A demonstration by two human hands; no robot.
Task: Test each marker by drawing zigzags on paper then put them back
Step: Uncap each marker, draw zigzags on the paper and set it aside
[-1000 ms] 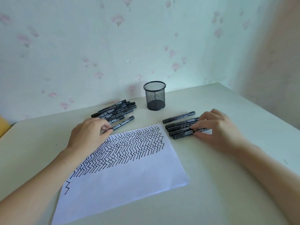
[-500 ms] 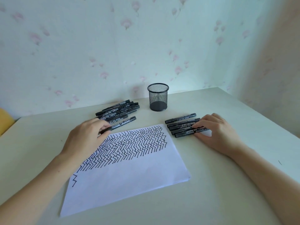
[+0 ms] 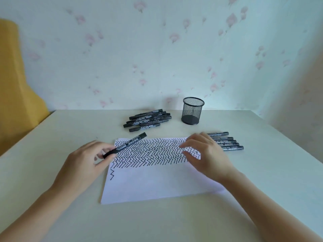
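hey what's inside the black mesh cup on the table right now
Through the mesh cup's open weave no markers show: only its dark solid base. The markers lie outside it, in a pile to its left and a row on the table, partly covered by the right hand.

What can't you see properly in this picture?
Head view only:
- Writing on the marker that the left hand holds: too blurred to read.
- Left ends of the row of markers: hidden behind the right hand.
- Inside the mesh pen cup: too dim to tell whether anything's there.
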